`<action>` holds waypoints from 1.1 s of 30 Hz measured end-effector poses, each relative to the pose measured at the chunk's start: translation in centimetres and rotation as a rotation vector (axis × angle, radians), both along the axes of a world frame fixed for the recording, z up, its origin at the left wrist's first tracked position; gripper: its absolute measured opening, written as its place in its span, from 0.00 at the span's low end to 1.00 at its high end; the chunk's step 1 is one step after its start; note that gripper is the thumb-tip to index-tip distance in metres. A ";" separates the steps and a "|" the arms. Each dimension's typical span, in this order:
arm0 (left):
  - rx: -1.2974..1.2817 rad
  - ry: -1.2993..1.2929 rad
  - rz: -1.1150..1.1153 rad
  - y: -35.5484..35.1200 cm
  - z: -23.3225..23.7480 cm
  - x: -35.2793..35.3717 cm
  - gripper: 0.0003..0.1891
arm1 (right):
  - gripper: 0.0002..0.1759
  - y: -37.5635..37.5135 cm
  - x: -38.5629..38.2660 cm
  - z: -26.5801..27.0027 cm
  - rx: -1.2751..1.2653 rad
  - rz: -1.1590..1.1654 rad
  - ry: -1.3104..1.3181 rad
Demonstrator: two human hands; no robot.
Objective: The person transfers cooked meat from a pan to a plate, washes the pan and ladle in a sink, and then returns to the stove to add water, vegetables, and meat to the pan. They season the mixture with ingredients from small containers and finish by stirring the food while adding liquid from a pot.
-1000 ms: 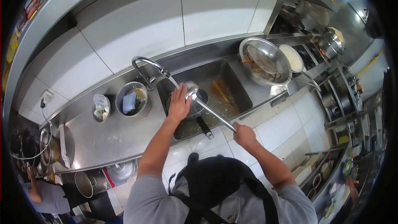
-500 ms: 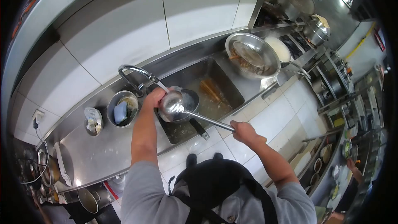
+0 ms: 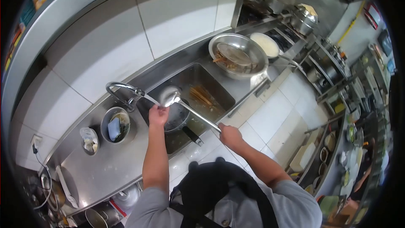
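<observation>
A large metal ladle (image 3: 171, 96) is over the sink (image 3: 225, 88), under the running faucet (image 3: 137, 91). My right hand (image 3: 230, 136) is wrapped round the end of its long handle. My left hand (image 3: 158, 114) is closed at the near-left edge of the ladle's bowl; what its fingers hold is too small to make out. Beneath the ladle a pan with a black handle (image 3: 193, 136) sits in the sink. Brown sticks (image 3: 201, 95) lie in the sink water beyond the pan.
Right of the sink stands a big metal bowl (image 3: 238, 71) with a strainer, beside a white-filled pan (image 3: 265, 44). On the left counter are a metal pot (image 3: 129, 133) with a blue sponge and a small bowl (image 3: 95, 147). Another person's arm (image 3: 363, 179) shows at far right.
The view has shifted, so the sink and counter appear further left. The ladle's bowl has tilted and now sits higher off the pan, and my left hand has moved to its near edge.
</observation>
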State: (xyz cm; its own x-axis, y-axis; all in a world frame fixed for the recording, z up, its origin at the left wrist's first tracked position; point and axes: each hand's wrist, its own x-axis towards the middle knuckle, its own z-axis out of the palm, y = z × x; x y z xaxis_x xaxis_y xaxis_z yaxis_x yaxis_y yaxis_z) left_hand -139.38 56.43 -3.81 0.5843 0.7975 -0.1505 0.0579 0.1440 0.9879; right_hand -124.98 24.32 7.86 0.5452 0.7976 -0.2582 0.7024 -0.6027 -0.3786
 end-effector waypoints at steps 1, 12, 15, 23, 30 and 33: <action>-0.429 -0.270 0.192 -0.6 1.2 0.0 0.20 | 0.13 -0.3 -0.1 -0.2 0.012 0.002 -0.011; -0.141 0.145 0.638 -4.2 -1.0 -2.6 0.13 | 0.13 0.3 1.2 0.6 0.019 -0.236 1.592; -0.548 0.014 0.571 -6.4 1.2 -2.4 0.22 | 0.13 1.0 -0.2 1.8 -0.043 -0.337 1.818; -0.362 0.172 0.347 -4.8 0.3 -3.1 0.15 | 0.13 -1.1 2.2 3.9 -0.102 -0.297 1.735; 1.140 0.896 -0.355 1.2 9.9 -0.4 0.14 | 0.14 0.8 1.2 6.7 -0.294 0.158 0.805; 1.105 0.609 -0.180 -2.3 11.3 -0.3 0.18 | 0.14 -1.0 0.8 4.0 -0.065 0.208 0.374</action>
